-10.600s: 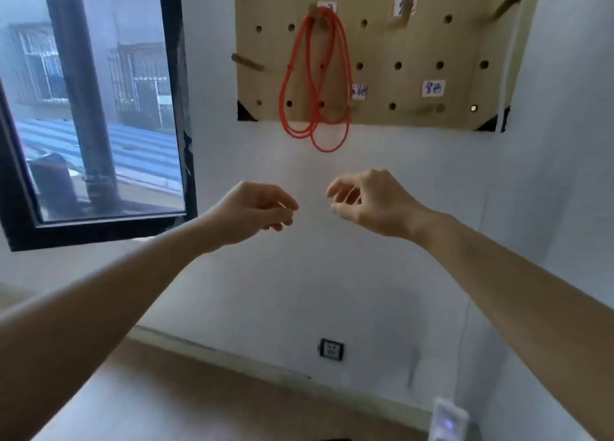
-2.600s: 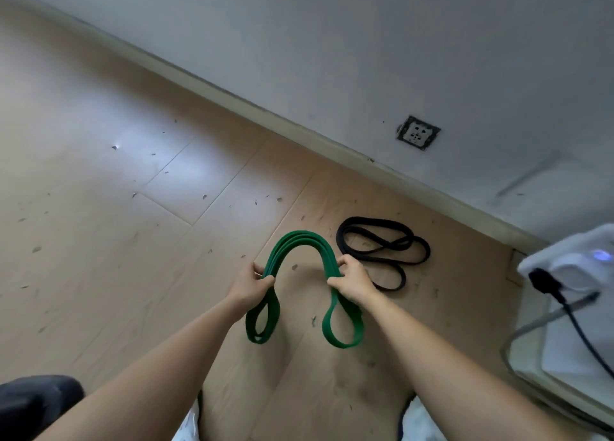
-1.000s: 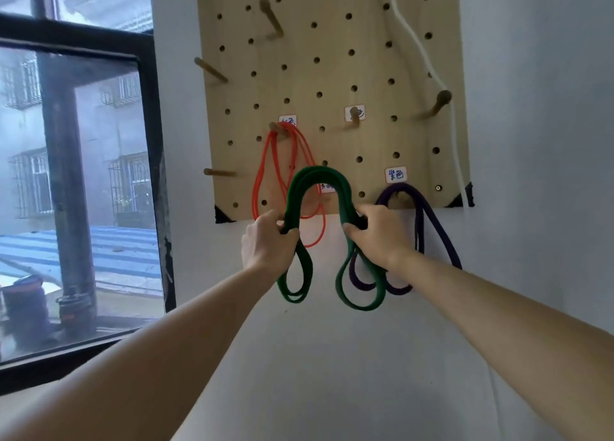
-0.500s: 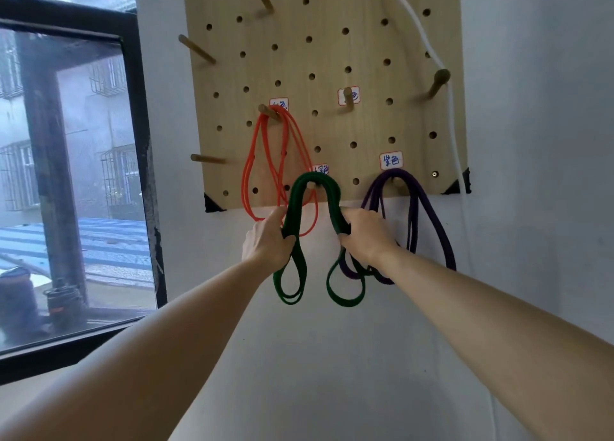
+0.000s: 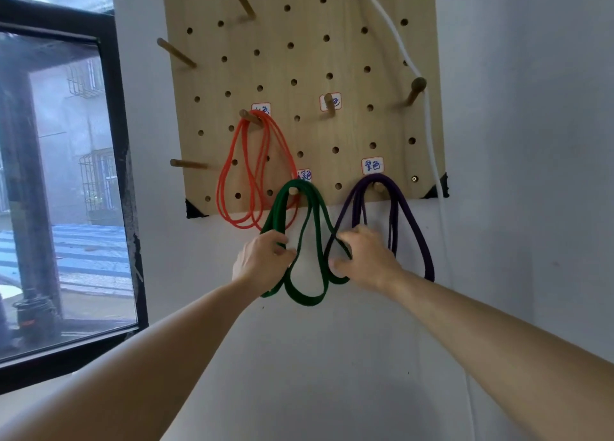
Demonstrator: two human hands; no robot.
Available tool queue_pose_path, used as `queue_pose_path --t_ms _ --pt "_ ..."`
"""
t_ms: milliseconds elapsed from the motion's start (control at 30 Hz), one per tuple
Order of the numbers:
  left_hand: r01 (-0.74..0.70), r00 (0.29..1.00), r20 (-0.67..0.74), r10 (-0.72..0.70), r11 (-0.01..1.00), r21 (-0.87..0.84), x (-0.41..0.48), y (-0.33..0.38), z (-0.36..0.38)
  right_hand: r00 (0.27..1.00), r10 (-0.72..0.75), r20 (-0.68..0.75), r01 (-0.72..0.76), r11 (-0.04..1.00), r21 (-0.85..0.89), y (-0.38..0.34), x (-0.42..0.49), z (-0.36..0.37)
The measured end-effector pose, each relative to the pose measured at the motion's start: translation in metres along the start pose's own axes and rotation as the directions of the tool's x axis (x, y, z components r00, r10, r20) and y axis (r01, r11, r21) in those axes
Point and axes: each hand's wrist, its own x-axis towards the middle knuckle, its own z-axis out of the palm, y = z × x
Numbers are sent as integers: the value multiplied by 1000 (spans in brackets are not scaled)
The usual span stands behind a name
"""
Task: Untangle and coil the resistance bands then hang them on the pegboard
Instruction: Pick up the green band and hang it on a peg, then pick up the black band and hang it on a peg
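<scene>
The pale wooden pegboard is fixed flat to the wall. A flat dark-green rubber band, coiled into several loops, is draped over a wooden peg at the board's 6 o'clock edge and hangs below it. The left hand grips its left strands. At its 3 o'clock a coiled dark-purple band hangs from the neighbouring peg. At its 10 o'clock a thin orange band hangs in long loops.
</scene>
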Motion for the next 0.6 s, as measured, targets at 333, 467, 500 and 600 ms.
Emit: queue_pose_path --t_ms 333,467,500,600 --pt "-104 982 122 147 946 -307 -62 34 -13 1000 -5 16 2 982 189 9 -73 -29" --pt "-64 941 308 140 968 -243 -110 -9 13 985 79 154 -111 971 214 28 -124 3" --pt "-40 926 357 121 973 -227 -123 -24 24 977 99 187 -137 968 208 34 -136 16" --pt "88 891 453 10 977 -193 -167 -74 59 936 155 316 -218 960 175 50 -172 61"
